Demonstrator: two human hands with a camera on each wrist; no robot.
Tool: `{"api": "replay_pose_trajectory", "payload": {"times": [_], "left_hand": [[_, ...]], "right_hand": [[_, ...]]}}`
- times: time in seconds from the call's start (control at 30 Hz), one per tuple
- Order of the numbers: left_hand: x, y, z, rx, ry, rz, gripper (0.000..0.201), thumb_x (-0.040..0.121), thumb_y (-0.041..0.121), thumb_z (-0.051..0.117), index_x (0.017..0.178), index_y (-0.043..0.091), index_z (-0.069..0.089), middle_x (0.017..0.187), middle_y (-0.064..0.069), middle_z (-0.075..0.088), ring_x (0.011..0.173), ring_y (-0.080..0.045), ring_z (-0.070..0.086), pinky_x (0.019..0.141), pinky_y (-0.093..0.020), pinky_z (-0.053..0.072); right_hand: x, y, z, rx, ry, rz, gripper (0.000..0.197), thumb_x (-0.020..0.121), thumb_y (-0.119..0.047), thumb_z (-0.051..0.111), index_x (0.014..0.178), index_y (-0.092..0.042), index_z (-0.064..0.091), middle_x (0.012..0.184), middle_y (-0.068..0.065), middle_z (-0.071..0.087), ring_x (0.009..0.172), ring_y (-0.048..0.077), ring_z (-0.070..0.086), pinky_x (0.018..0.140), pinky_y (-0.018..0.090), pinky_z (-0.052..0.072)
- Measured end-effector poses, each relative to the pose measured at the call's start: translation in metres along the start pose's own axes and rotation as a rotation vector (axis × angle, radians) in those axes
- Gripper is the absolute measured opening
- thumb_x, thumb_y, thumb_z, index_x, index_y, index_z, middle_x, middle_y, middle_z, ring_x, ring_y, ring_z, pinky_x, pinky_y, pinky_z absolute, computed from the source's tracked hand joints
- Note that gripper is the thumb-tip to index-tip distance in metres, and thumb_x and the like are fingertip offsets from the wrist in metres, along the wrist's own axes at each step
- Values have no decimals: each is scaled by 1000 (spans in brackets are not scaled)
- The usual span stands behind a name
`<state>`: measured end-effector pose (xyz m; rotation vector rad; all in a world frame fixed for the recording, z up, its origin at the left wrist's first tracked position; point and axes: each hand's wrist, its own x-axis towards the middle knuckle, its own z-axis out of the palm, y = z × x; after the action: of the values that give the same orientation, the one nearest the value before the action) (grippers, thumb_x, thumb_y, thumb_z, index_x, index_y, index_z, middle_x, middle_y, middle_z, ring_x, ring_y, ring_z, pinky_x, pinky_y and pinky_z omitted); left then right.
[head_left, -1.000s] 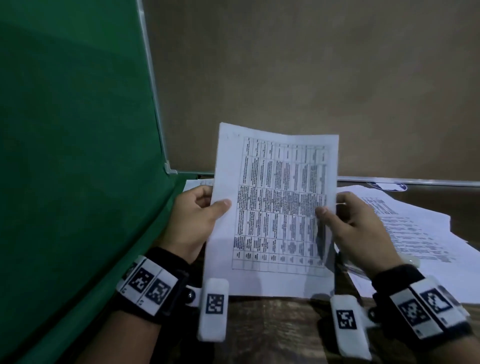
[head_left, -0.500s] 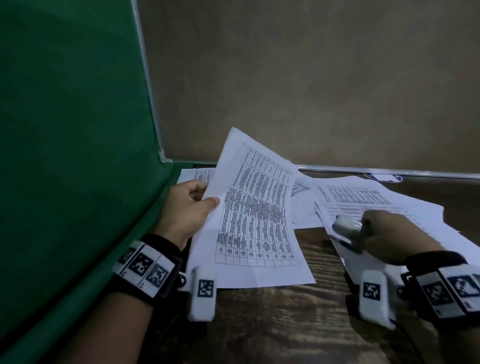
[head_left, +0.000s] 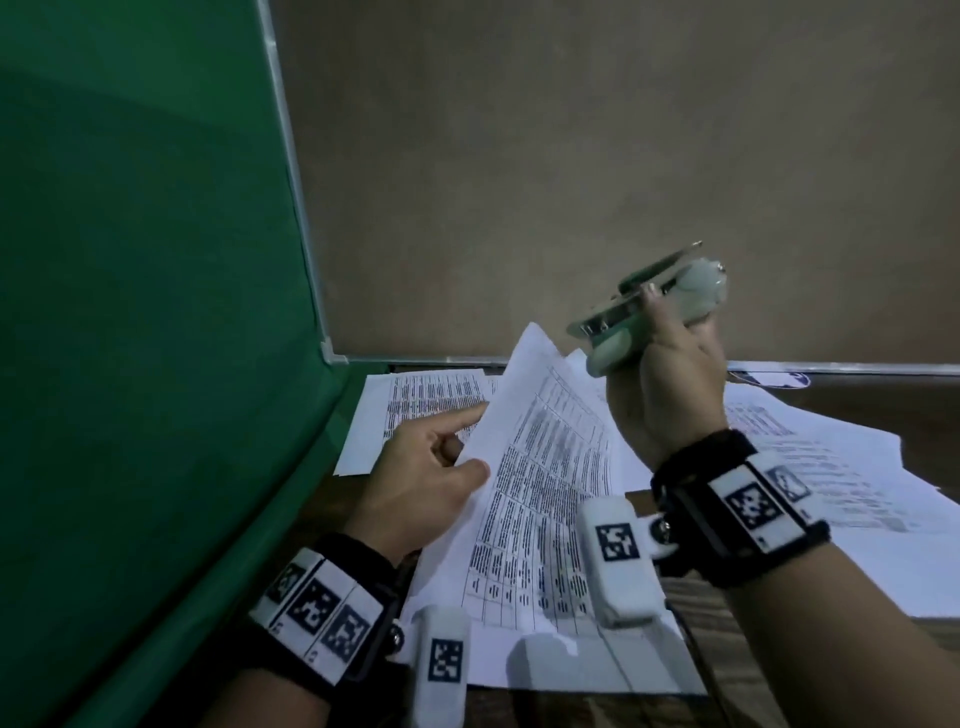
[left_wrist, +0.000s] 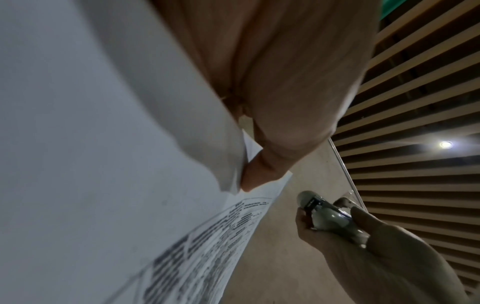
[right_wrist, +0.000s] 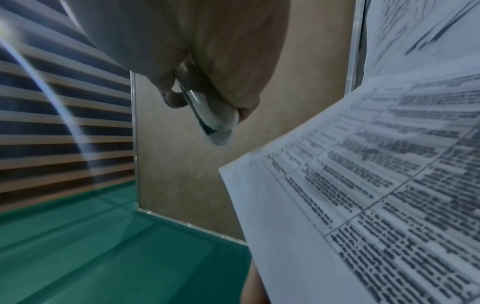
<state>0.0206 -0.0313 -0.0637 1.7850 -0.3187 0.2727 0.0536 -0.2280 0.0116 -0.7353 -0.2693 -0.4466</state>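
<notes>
My left hand (head_left: 431, 467) pinches the left edge of a printed sheet with a table (head_left: 540, 493), thumb on top and fingers behind, so the sheet slopes up off the desk. The same sheet (left_wrist: 103, 164) fills the left wrist view, and its printed face (right_wrist: 376, 185) shows in the right wrist view. My right hand (head_left: 670, 384) is raised above the sheet's far corner and grips a pale green stapler (head_left: 649, 306), its mouth pointing left. The stapler (left_wrist: 330, 216) (right_wrist: 213, 115) shows in both wrist views, wrapped by fingers.
More printed sheets (head_left: 831, 467) lie spread over the wooden desk (head_left: 597, 709) at right, and another sheet (head_left: 415, 410) lies at back left. A green panel (head_left: 145, 312) walls the left side. A beige partition (head_left: 571, 156) closes the back.
My right hand let go of the sheet, took the stapler from the desk and lifted it above the sheet's far corner. The left hand kept its hold and tilted the sheet down.
</notes>
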Motion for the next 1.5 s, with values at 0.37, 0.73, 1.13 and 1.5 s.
{"api": "replay_pose_trajectory", "payload": {"times": [0.37,0.73,1.13,1.5], "left_hand": [[-9,8,14,3,-90,49,67,87,-5,72,109,58,64,62,22,40,56,-1,37,59,-17,38],[-14,16,17,4,-143,55,67,87,-5,72,102,60,68,61,23,47,58,-2,46,61,-19,43],[-13,13,19,1,-197,27,66,85,-8,72,113,52,71,60,18,46,62,-11,43,63,-27,40],[-11,10,17,-32,-179,42,73,84,-5,73,98,66,69,63,18,48,64,-12,49,65,-28,43]], "right_hand": [[-3,4,-4,-1,-12,-7,48,107,-10,49,152,-11,33,106,6,64,89,12,68,98,37,58],[-10,-2,-10,-462,-110,-163,29,100,-32,58,124,-20,48,102,7,62,91,28,63,87,56,58],[-13,-6,1,-631,-171,-417,19,106,-32,53,106,-17,41,72,-13,56,52,14,55,50,44,57],[-9,-5,-7,-582,-200,-392,25,105,-42,48,111,-19,41,78,1,61,58,30,64,57,44,58]]}}
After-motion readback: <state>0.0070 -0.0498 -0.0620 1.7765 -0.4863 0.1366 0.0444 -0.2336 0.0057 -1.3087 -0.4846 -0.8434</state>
